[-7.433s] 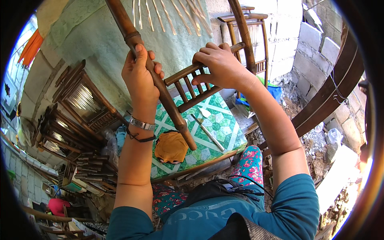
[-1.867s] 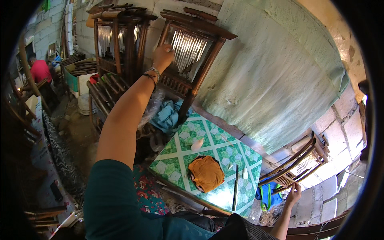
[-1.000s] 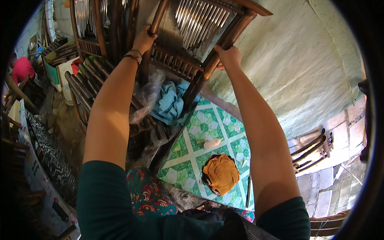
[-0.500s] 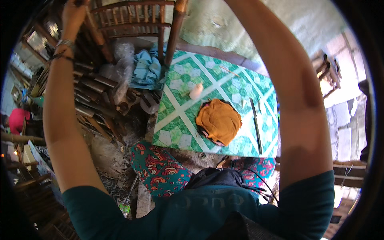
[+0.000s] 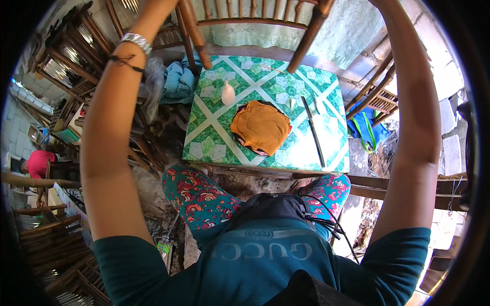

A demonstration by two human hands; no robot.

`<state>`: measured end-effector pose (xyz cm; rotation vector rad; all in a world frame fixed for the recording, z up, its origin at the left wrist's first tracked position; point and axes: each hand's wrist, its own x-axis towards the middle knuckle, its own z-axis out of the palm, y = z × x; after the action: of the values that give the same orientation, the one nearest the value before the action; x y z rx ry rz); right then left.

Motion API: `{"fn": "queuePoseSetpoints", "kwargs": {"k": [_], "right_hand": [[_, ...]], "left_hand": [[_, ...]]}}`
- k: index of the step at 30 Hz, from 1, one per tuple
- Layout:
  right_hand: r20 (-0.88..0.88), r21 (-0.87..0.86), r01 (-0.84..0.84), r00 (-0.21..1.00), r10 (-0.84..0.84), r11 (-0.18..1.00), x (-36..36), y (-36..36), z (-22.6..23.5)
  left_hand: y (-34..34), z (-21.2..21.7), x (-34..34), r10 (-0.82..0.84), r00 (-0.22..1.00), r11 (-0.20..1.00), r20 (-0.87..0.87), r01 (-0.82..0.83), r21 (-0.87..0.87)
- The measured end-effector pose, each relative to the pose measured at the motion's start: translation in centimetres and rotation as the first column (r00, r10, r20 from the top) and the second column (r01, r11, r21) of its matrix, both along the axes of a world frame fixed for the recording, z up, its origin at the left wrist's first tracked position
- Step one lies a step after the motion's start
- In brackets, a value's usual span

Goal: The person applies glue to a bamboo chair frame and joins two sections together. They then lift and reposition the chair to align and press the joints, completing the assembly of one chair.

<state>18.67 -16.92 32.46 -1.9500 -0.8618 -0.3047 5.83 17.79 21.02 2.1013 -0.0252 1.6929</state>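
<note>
Both cropped at top, apart: my left hand (image 5: pixel 161 6), right hand (image 5: pixel 381 2); can't tell grip. Bamboo frame (image 5: pixel 252 21) between, cloth (image 5: pixel 261 126), bottle (image 5: pixel 228 95) on surface (image 5: pixel 212 145).

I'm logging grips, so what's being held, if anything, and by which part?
Can't tell: the fingers are beyond the top edge, where a bamboo frame also reaches.

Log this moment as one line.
left hand: cropped; right hand: out of view; green table: bears orange cloth, squeeze bottle; bamboo frame: at far side
</note>
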Motion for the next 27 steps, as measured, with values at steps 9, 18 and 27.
{"fn": "queuePoseSetpoints", "kwargs": {"k": [9,18,27], "right_hand": [[-0.082,-0.029,0.273,0.958,-0.274,0.962,5.6,-8.2,-2.9],[-0.183,-0.058,0.165,0.968,-0.173,0.985,6.6,-10.9,-6.4],[0.513,0.296,0.38,0.711,-0.481,0.877,1.0,-10.7,-18.1]], "left_hand": [[-11.5,-3.6,4.2,-0.067,0.978,0.985,-0.196,0.034,-0.167],[-13.5,-3.3,6.2,-0.241,0.946,0.938,-0.216,0.169,-0.303],[-14.3,-0.9,8.8,-0.348,0.937,0.806,-0.037,0.279,-0.522]]}}
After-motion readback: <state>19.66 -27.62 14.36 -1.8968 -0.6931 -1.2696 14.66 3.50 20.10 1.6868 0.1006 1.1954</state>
